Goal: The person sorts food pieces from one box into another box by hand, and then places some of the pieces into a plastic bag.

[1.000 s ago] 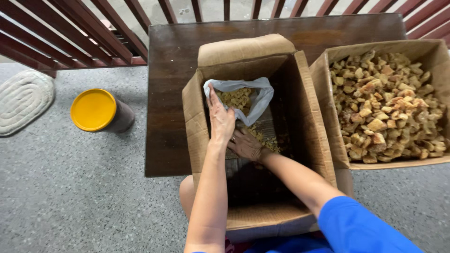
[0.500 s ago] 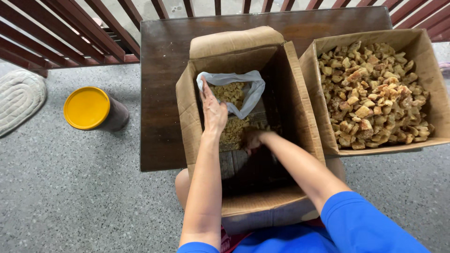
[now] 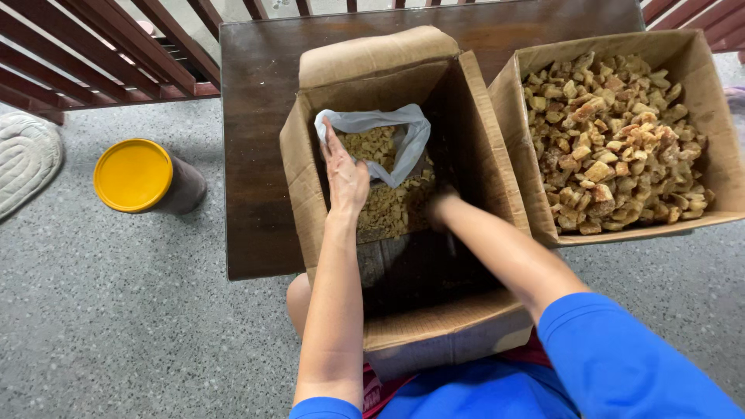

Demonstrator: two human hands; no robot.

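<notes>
My left hand (image 3: 345,174) reaches into an open cardboard box (image 3: 299,155) on my lap and presses against the left edge of a clear plastic bag (image 3: 405,138), holding its mouth open. The bag holds tan, crumbly chunks (image 3: 374,145), and more of them lie loose below it in the box (image 3: 388,213). My right hand (image 3: 439,206) is deep in the same box, to the right of the loose chunks, in shadow. Its fingers are hidden, so I cannot tell what it holds.
A second cardboard box (image 3: 508,89), full of larger brown chunks (image 3: 613,147), stands to the right. A dark wooden table (image 3: 256,116) lies under both boxes. On the speckled floor to the left are a yellow-lidded jar (image 3: 133,174) and a mat (image 3: 23,159). A wooden railing (image 3: 93,54) runs behind.
My right hand has moved from the chunks under the bag to the darker right side of the box. My left hand stays on the bag's edge. The view has shifted slightly.
</notes>
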